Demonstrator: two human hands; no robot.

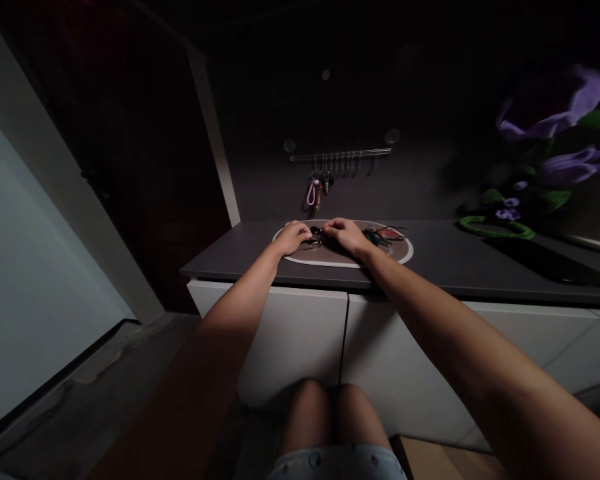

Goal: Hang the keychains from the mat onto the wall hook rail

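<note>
Both of my hands are over an oval brown mat [330, 256] with a white rim, on the dark countertop. Between them lies a small cluster of dark and shiny metal pieces that looks like keys [316, 241]. My left hand [292, 238] rests at the mat's left side, thumb and fingers closed at the cluster. From the right, my right hand [347, 235] bends over it, fingertips pinched together at its upper edge. Which single piece each hand grips is too small and dark to tell. Right of my right hand lies a tangle of small items, with a red piece [390, 233] and cords.
On the wall, a clear hook rail [340, 155] holds hanging keys [326, 181] and a pink strap [311, 193]. Purple flowers [573, 163], a green ring [497, 230] and a flat black object [555, 261] are at the right. White cabinet doors [295, 333] stand below the countertop [230, 250].
</note>
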